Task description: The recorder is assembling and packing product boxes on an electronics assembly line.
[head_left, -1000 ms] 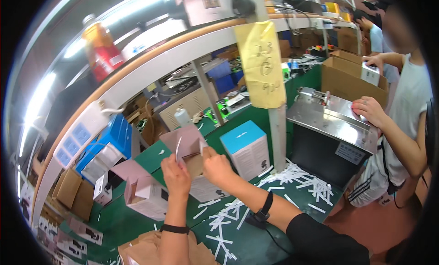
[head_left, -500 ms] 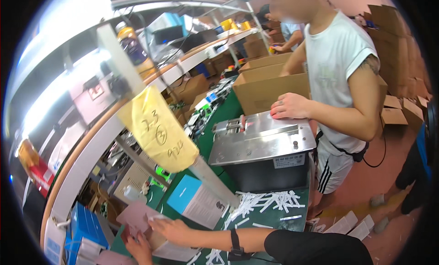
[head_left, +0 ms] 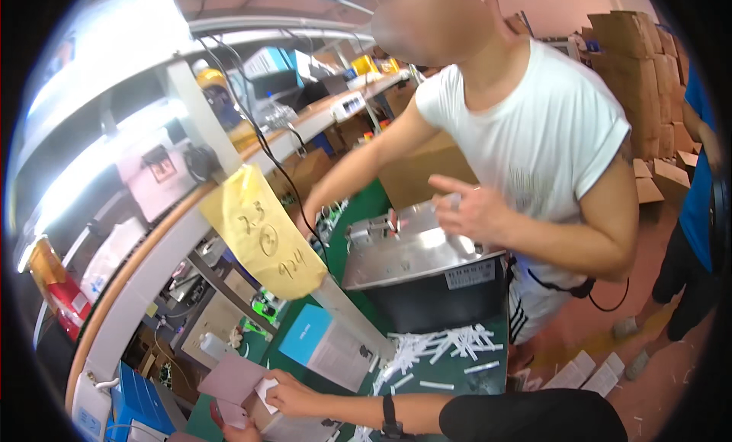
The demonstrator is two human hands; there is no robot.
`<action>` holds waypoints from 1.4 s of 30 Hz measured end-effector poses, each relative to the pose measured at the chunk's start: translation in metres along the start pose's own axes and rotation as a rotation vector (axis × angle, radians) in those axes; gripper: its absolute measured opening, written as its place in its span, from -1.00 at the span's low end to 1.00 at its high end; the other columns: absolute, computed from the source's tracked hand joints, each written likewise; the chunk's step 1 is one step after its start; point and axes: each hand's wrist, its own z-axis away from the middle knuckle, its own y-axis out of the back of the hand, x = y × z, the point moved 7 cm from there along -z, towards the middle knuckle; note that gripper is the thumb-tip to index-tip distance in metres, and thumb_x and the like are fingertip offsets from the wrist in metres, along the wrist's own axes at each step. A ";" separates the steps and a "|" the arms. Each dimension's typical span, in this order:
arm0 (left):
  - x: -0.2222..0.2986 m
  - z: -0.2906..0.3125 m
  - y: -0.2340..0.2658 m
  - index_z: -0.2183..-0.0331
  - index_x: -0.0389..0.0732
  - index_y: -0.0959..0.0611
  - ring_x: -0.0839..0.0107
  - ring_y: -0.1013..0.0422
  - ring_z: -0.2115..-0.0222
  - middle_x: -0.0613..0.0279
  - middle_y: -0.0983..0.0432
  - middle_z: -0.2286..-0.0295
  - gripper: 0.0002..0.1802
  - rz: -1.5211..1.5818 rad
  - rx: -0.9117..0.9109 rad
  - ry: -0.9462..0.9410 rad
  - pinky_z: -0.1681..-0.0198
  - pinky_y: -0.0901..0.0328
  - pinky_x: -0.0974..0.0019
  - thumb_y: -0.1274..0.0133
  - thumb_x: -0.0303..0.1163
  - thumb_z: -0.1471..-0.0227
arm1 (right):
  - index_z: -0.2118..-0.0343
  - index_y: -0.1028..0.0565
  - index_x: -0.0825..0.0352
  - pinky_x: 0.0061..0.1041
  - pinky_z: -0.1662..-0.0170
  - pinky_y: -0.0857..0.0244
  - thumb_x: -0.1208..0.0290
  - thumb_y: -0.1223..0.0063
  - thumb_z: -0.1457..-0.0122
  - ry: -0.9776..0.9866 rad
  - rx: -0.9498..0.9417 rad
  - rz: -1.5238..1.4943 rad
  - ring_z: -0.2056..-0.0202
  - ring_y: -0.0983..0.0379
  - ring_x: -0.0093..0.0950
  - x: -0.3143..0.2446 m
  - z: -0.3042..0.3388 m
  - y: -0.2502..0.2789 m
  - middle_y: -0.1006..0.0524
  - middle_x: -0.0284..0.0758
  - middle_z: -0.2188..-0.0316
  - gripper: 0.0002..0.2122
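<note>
At the lower edge, my right hand (head_left: 293, 396) pinches a small white flat piece (head_left: 265, 393), perhaps paper or card, over an open carton box (head_left: 293, 428). The box's pale flap (head_left: 229, 377) stands raised behind it. My left hand (head_left: 242, 433) is closed around the box's left side, on a pale pinkish flap or piece (head_left: 233, 416); the frame edge cuts off part of this hand. Just beyond my right hand, a blue and white box (head_left: 332, 347) stands on the green bench.
White paper strips (head_left: 442, 347) lie scattered beside a metal-topped machine (head_left: 412, 248). A post with a yellow paper sheet (head_left: 263, 232) rises from the bench. Blue boxes (head_left: 141, 400) are at left. Across the machine, a person in a white shirt (head_left: 534, 114) reaches over the bench.
My right hand has drawn back slightly, and the white piece now shows in its fingers. My left hand has moved lower. The co-worker has leaned in, one arm reaching behind the yellow sheet.
</note>
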 end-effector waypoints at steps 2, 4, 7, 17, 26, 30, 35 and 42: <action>0.024 0.005 -0.010 0.08 -0.48 -0.60 0.09 -0.52 0.15 -0.22 -0.59 0.13 -0.46 -0.067 -0.243 -0.003 0.00 -0.34 0.11 -0.25 -0.23 -0.02 | 0.21 -0.61 0.33 -0.18 -0.30 -0.06 0.49 -0.12 -0.16 0.032 0.117 -0.010 -0.27 -0.08 0.06 0.012 0.001 -0.003 -0.18 0.06 -0.22 -0.84; 0.020 0.013 -0.006 0.06 -0.49 -0.58 0.02 -0.51 0.12 -0.26 -0.56 0.10 -0.46 0.026 -0.156 0.056 -0.03 -0.32 0.08 -0.22 -0.26 -0.04 | 0.02 -0.42 0.28 -0.16 -0.32 -0.03 0.50 -0.13 -0.14 0.011 0.161 -0.033 -0.30 -0.02 0.08 0.014 0.001 -0.007 -0.13 0.08 -0.25 -0.68; 0.027 0.024 0.001 0.01 -0.51 -0.53 -0.14 -0.46 0.07 -0.35 -0.52 0.07 -0.47 0.006 -0.097 0.063 -0.07 -0.29 0.02 -0.15 -0.33 -0.07 | -0.42 0.17 0.11 -0.15 -0.36 0.03 0.57 -0.19 -0.07 -0.114 0.191 -0.151 -0.40 0.16 0.07 0.025 0.003 -0.008 0.02 0.12 -0.34 -0.07; 0.059 0.059 0.032 -0.06 -0.51 -0.46 -0.28 -0.30 -0.07 -0.46 -0.36 -0.02 -0.46 -0.171 -0.066 0.113 -0.19 -0.17 -0.07 -0.02 -0.42 -0.08 | -0.45 0.19 0.22 -0.37 -0.42 0.19 0.69 -0.15 0.04 -0.104 -0.188 -0.434 -0.44 0.14 -0.27 0.018 -0.006 -0.008 0.07 -0.08 -0.43 0.00; -0.013 0.052 0.000 -0.18 -0.53 -0.30 -0.28 -0.20 -0.13 -0.44 -0.26 -0.09 -0.26 -0.119 0.027 -0.129 -0.27 -0.06 -0.04 -0.08 -0.22 -0.13 | -0.43 0.11 0.28 -0.35 -0.39 0.11 0.67 -0.12 0.02 -0.072 -0.200 -0.376 -0.39 -0.01 -0.26 0.020 -0.011 -0.012 -0.06 -0.08 -0.39 -0.07; 0.032 0.050 -0.006 -0.18 -0.51 -0.32 -0.28 -0.17 -0.15 -0.43 -0.20 -0.12 -0.19 -0.117 -0.114 -0.188 -0.27 -0.07 -0.05 -0.10 -0.05 -0.16 | -0.42 0.14 0.29 -0.33 -0.39 0.11 0.66 -0.13 0.05 -0.009 -0.136 -0.403 -0.38 -0.03 -0.23 0.032 -0.014 0.005 -0.11 -0.06 -0.35 -0.05; 0.061 0.054 -0.001 -0.20 -0.39 -0.36 -0.24 -0.13 -0.19 -0.39 -0.16 -0.16 -0.24 -0.133 -0.268 -0.103 -0.29 -0.04 -0.03 -0.04 0.00 -0.20 | -0.43 0.24 0.24 -0.27 -0.42 0.21 0.66 -0.13 0.04 0.030 -0.159 -0.335 -0.41 0.14 -0.08 0.040 -0.015 0.000 0.04 0.01 -0.36 0.00; 0.061 0.057 -0.032 -0.10 -0.32 -0.55 -0.14 -0.19 -0.16 -0.08 -0.34 -0.12 -0.47 -0.174 -0.297 -0.446 -0.28 -0.05 -0.07 -0.04 -0.24 -0.15 | -0.42 0.29 0.21 -0.19 -0.42 0.26 0.64 -0.15 0.02 -0.050 -0.199 -0.202 -0.42 0.27 0.04 0.046 -0.020 -0.007 0.19 0.07 -0.39 0.01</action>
